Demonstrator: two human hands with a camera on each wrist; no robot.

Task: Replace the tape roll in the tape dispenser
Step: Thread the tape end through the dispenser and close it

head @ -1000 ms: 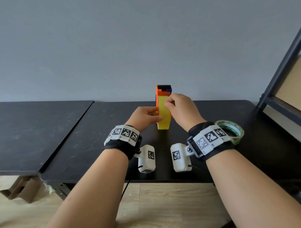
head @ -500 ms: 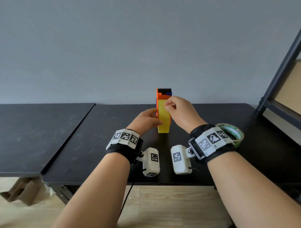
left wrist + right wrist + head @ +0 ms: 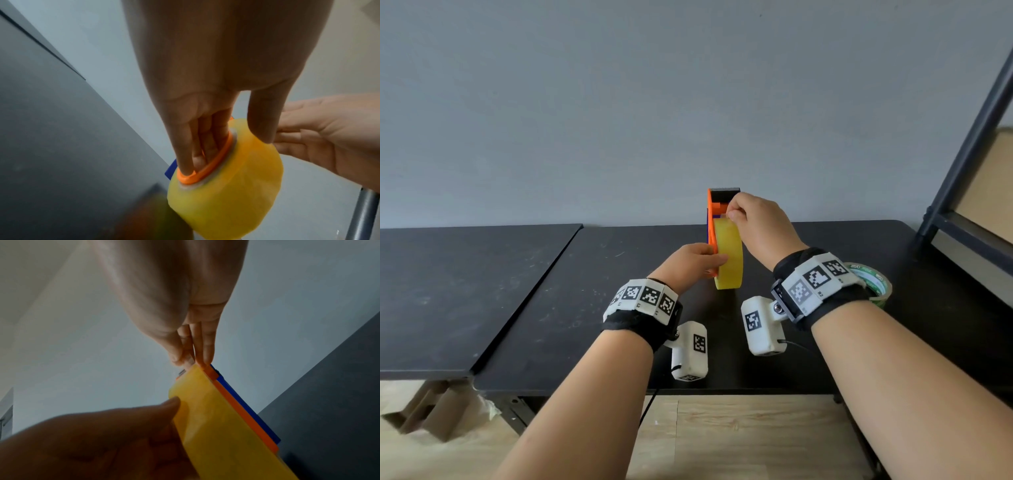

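An orange and blue tape dispenser stands upright above the black table, with a yellow tape roll mounted on it. My left hand grips the roll: its fingers reach into the orange hub and the thumb lies on the roll's outer face. My right hand pinches the loose end of the tape at the top of the roll, just under the black toothed cutter. The right fingertips sit at the dispenser's orange edge.
A second tape roll with green print lies flat on the table behind my right wrist. A lower black table adjoins at the left. A dark metal shelf frame rises at the right. Cardboard lies on the floor.
My right hand has moved up from the roll's upper face toward the cutter with the tape end pinched. The dispenser and left hand have shifted slightly.
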